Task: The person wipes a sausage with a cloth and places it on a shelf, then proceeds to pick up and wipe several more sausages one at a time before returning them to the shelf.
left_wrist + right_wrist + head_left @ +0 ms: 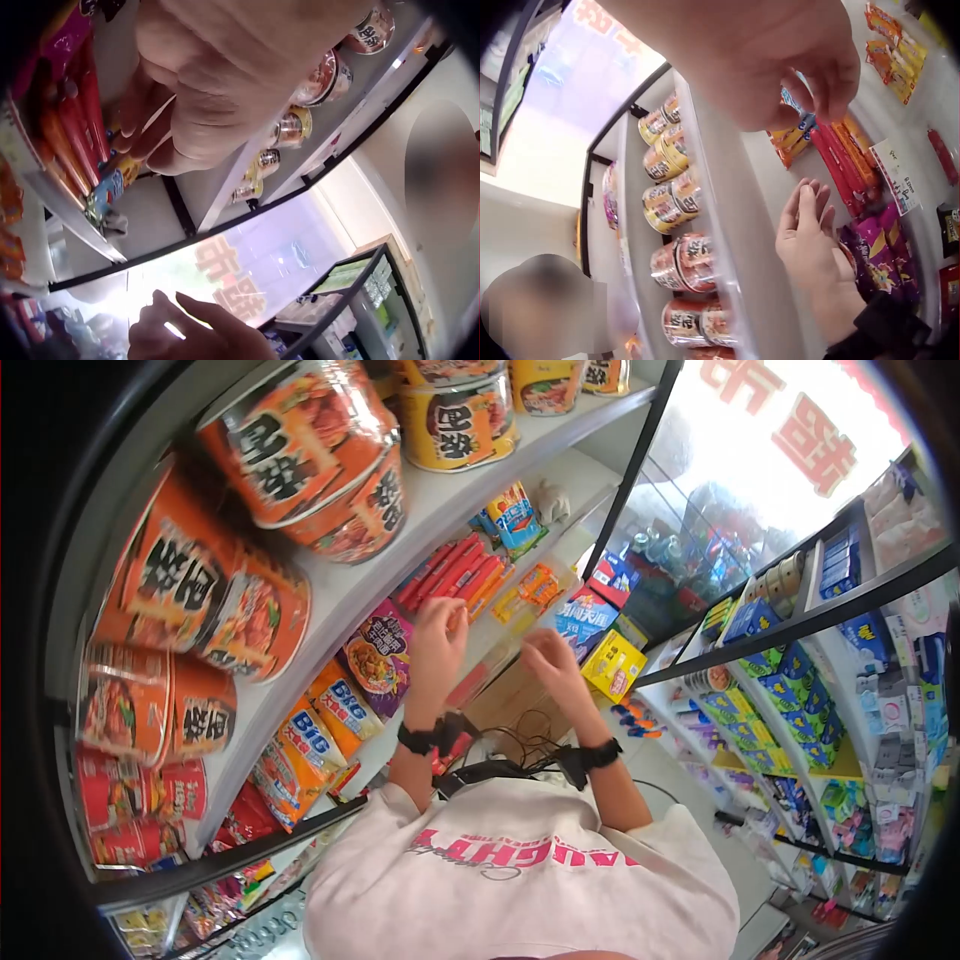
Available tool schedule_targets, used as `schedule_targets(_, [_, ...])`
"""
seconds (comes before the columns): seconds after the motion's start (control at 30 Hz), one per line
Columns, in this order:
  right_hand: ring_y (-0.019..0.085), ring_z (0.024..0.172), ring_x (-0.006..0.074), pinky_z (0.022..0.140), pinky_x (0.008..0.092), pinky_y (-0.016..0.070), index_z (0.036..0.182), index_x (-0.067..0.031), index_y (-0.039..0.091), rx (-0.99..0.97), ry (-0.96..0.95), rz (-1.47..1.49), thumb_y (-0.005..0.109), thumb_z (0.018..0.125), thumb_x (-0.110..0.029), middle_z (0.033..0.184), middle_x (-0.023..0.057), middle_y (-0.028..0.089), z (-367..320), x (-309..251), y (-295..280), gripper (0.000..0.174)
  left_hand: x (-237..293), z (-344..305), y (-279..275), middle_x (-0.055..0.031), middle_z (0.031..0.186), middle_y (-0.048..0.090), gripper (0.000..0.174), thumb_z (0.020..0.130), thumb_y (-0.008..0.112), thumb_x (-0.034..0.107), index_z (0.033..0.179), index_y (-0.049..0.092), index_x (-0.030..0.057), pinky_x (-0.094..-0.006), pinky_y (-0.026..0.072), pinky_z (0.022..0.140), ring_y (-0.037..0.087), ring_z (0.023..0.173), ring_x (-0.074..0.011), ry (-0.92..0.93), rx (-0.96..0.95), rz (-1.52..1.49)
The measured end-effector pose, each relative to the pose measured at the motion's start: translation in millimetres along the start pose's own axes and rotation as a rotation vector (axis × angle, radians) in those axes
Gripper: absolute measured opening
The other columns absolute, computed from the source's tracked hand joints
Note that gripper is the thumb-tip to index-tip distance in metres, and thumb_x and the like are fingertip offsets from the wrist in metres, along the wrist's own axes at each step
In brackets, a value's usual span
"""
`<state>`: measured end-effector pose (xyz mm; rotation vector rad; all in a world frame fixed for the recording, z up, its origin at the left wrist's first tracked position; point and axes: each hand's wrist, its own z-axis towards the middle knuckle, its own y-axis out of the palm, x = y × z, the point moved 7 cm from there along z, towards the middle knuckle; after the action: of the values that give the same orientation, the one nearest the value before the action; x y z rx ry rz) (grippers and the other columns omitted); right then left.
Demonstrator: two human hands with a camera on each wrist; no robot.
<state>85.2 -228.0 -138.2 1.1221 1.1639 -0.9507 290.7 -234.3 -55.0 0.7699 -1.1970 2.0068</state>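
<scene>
My left hand hovers over the front of the snack shelf, close to the red stick packs and a purple noodle bag. Its fingers are loosely bent, and nothing shows between them. To its right, my right hand is held in the air with fingers and thumb relaxed, near a blue box and a yellow box. In the right wrist view, orange stick packs lie beside the red ones, behind a price tag. A blue-and-yellow snack bag stands at the shelf's far end.
Stacked orange noodle buckets fill the upper shelf at the left. Orange noodle bags line the lower shelf. Another rack of boxed goods stands at the right. Black cables hang below my hands.
</scene>
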Motion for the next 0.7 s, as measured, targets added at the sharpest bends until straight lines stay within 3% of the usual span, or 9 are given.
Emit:
schedule_targets(0.07, [0.062,0.078,0.0117,0.070,0.0296,0.0512,0.117,-0.0026,0.059,-0.032,-0.090,-0.177,0.065,0.097,-0.012,0.083,0.0042,0.063,29,7,19,0.023,-12,15,-4,-0.0135,0.106,0.066,0.016,0.091,0.067,0.009,0.106,0.067,0.0023,-0.0428,0.0521,0.088,0.064,0.101,-0.0350,0.079,0.081,0.123])
schedule_targets(0.17, [0.062,0.072,0.0156,0.066,0.0318,0.0507,0.123,-0.0041,0.058,-0.127,-0.215,-0.408,0.065,0.096,-0.011,0.082,0.0060,0.063,61,-22,63,0.028,-35,27,-1,-0.0125,0.106,0.065,0.019,0.089,0.069,0.011,0.107,0.068,0.0027,-0.0438,0.0525,0.089,0.063,0.103,-0.0344,0.126,0.120,0.269])
schedule_targets(0.27, [0.067,0.072,0.0283,0.067,0.0383,0.0521,0.124,-0.0063,0.059,-0.149,-0.329,-0.583,0.064,0.093,-0.012,0.079,0.0161,0.065,88,-11,80,0.032,-47,33,7,-0.0119,0.106,0.063,0.022,0.086,0.072,0.012,0.106,0.068,0.0034,-0.0449,0.0528,0.089,0.060,0.106,-0.0338,0.134,0.113,0.324])
schedule_targets(0.37, [0.066,0.067,0.0359,0.063,0.0441,0.0504,0.123,-0.0070,0.058,-0.159,-0.278,-0.641,0.063,0.092,-0.014,0.071,0.0176,0.065,98,3,86,0.032,-52,37,10,-0.0119,0.106,0.062,0.024,0.084,0.073,0.012,0.106,0.068,0.0033,-0.0449,0.0523,0.090,0.059,0.107,-0.0344,0.146,0.098,0.371])
schedule_targets(0.7, [0.070,0.065,0.0358,0.061,0.0433,0.0539,0.115,-0.0089,0.054,-0.129,-0.034,-0.481,0.064,0.094,-0.020,0.065,0.0174,0.066,99,0,92,0.026,-62,39,10,-0.0132,0.105,0.062,0.025,0.085,0.074,0.012,0.107,0.068,0.0025,-0.0455,0.0505,0.092,0.059,0.106,-0.0361,0.190,0.096,0.396])
